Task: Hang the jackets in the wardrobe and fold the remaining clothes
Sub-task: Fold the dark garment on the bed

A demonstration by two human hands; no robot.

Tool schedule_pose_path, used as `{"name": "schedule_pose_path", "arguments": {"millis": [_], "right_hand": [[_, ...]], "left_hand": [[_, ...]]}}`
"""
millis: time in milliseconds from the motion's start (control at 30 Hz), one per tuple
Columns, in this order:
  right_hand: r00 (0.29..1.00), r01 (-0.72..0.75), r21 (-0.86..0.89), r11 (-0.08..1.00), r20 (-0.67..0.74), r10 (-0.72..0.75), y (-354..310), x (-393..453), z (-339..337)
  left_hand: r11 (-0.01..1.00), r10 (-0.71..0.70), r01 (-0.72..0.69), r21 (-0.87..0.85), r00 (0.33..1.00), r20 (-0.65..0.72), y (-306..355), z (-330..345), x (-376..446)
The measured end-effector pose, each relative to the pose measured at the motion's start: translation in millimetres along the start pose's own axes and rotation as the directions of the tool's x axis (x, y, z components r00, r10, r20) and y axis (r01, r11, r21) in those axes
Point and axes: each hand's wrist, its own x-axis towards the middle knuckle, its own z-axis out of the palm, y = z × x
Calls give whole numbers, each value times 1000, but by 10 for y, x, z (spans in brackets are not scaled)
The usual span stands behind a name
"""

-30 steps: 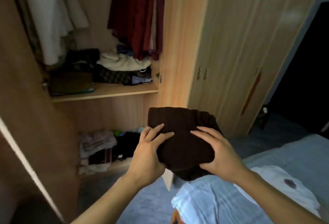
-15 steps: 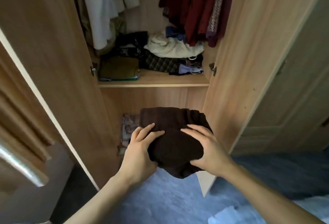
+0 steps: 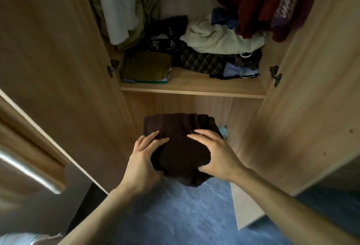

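Observation:
A folded dark brown garment is held in front of me between both hands, below the wardrobe shelf. My left hand grips its left side and my right hand grips its right side, fingers spread on top. The wardrobe stands open. Pale jackets hang at the upper left and dark red garments hang at the upper right. The lower compartment is mostly hidden behind the garment.
On the shelf lie an olive folded stack, a cream bundle and dark patterned clothes. The left door and right door swing outward on either side. Blue floor lies below.
My view has turned from the bed toward the open wardrobe and come closer. Both hands still hold the brown garment, now centred in front of the opening.

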Motion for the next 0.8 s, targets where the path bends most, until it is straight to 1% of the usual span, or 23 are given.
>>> {"name": "schedule_pose_path", "arguments": {"millis": [133, 200, 400, 467, 567, 700, 800], "right_hand": [[998, -21, 7, 1000, 62, 20, 215, 502, 199], [995, -43, 5, 999, 89, 43, 321, 761, 324], [986, -128, -13, 992, 109, 128, 615, 1466, 682], [979, -163, -12, 986, 122, 164, 721, 1624, 735], [974, -176, -31, 984, 143, 178, 918, 1826, 783], [968, -184, -47, 982, 162, 189, 1323, 2058, 1034], [977, -148, -64, 987, 149, 156, 1852, 2220, 1537]], "left_hand": [[999, -33, 33, -33, 999, 23, -340, 68, 388], [999, -27, 28, -44, 999, 34, -534, 119, 627], [996, -22, 32, -85, 993, 115, -1164, 256, 1373], [996, -11, 23, -82, 989, 145, -1304, 324, 1576], [997, -3, 18, -81, 983, 186, -1435, 454, 1851], [995, 8, 13, -97, 978, 207, -1772, 810, 2128], [998, 17, -6, -58, 983, 183, -2288, 1348, 2270]]}}
